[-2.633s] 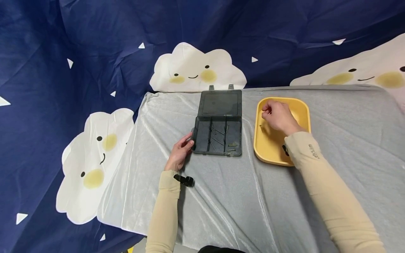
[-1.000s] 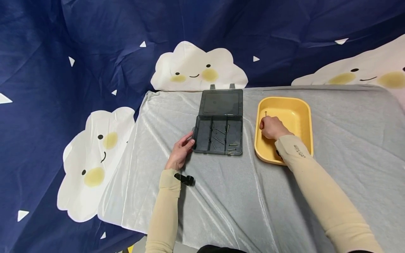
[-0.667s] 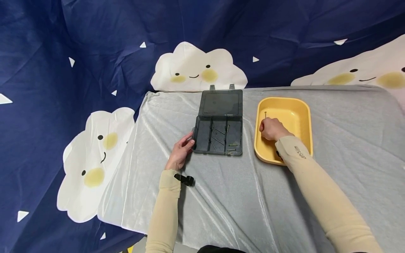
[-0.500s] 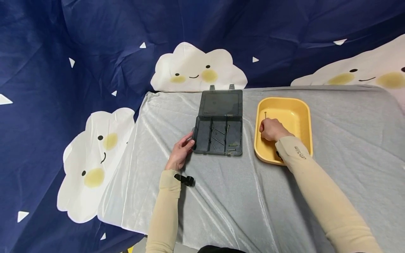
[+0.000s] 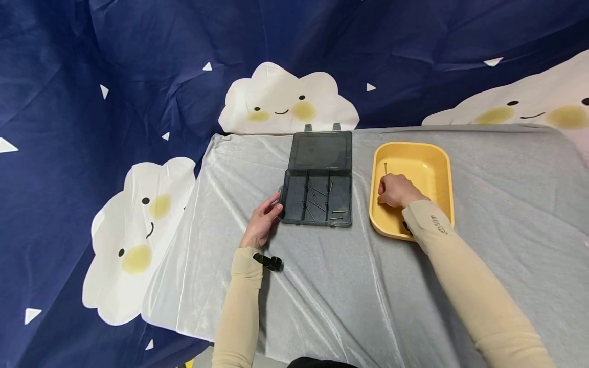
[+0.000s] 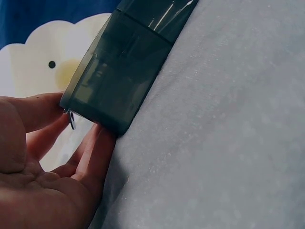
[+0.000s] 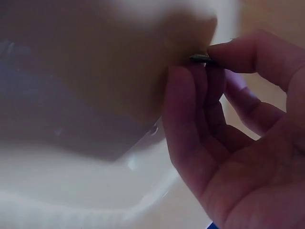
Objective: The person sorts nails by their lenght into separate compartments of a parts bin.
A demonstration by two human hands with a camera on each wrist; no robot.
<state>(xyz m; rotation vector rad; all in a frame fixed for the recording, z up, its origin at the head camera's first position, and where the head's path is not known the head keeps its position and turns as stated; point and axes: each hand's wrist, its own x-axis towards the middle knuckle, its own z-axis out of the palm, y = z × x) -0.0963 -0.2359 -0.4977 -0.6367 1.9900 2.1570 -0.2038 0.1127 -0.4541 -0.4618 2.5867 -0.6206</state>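
A dark translucent compartment box (image 5: 294, 197) lies with its lid folded back in the head view. Several screws (image 5: 316, 205) are in its middle compartment, and several more screws (image 5: 338, 211) in the right one. At the box's left wall my left hand (image 5: 261, 222) holds it, thumb by the rim and fingers lower down, as the left wrist view shows. My right hand (image 5: 397, 190) is inside the yellow tray (image 5: 442, 204). Between its thumb and fingers it pinches a small dark metal piece (image 7: 200, 58), apparently a screw's end. Another screw (image 5: 385, 167) lies beyond that hand.
Grey velvety cloth (image 5: 322, 276) covers the table. The lid (image 5: 320, 149) lies back toward the table's far edge. Behind hangs a dark blue curtain (image 5: 395, 41) with printed clouds.
Over the longer span my right hand came from the tray's far left part toward its middle left, where a screw had lain. Lately it shifted slightly nearer. The left hand stayed still.
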